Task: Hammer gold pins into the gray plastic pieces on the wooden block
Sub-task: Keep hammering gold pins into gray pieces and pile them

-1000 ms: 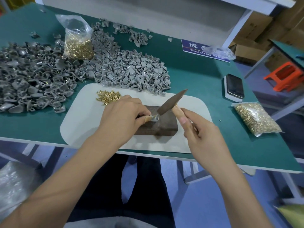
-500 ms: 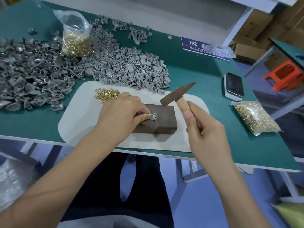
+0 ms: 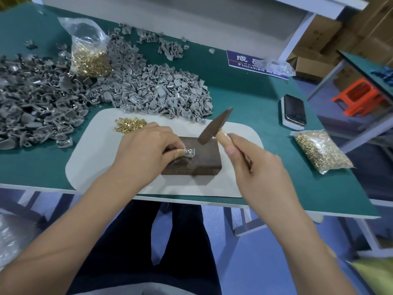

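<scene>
A dark wooden block (image 3: 204, 160) lies on a white mat (image 3: 89, 158) at the table's front. My left hand (image 3: 144, 152) pinches a small gray plastic piece (image 3: 189, 152) with a gold pin in it against the block's top. My right hand (image 3: 257, 173) grips the wooden handle of a small hammer (image 3: 214, 126). Its dark head hangs tilted just above the block, up and right of the piece. A loose heap of gold pins (image 3: 129, 125) rests on the mat behind my left hand.
Large piles of gray plastic pieces (image 3: 161, 92) cover the green table's left and middle. A bag of gold pins (image 3: 90, 58) stands among them; another bag (image 3: 319, 151) lies right. A phone (image 3: 294, 112) and a blue sign (image 3: 244, 60) sit beyond.
The hammer head rose off the gray piece, then came back down toward the block. My left hand kept the piece in place.
</scene>
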A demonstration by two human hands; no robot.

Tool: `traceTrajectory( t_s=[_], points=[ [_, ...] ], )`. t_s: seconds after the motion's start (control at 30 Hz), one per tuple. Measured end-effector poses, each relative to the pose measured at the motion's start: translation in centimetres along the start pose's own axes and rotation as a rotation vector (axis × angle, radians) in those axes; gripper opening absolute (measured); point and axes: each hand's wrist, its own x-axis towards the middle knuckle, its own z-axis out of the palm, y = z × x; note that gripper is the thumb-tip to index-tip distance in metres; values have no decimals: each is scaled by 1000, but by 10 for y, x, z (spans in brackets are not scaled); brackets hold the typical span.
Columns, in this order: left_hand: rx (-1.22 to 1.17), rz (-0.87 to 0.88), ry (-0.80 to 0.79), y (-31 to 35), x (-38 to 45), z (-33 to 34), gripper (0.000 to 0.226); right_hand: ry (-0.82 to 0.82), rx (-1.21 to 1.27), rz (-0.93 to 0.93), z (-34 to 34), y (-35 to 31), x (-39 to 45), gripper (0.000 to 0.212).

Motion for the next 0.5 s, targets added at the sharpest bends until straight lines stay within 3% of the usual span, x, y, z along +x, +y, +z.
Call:
traceTrajectory(
  t_s=[0.07, 0.17, 0.33, 0.5],
  points=[
    [3, -5, -1, 1, 0, 0, 8, 15, 59, -1, 1, -2, 0, 24],
    [13, -1, -14, 1, 0, 0, 9, -105, -83, -31, 5, -1, -3, 18],
    [3, -3, -20, -1, 0, -1, 9, 110, 75, 98, -2, 14, -1, 19],
    [-10, 3, -36, -2, -1, 0, 11, 187, -251, 421, 0, 54, 9, 30]
  ],
)
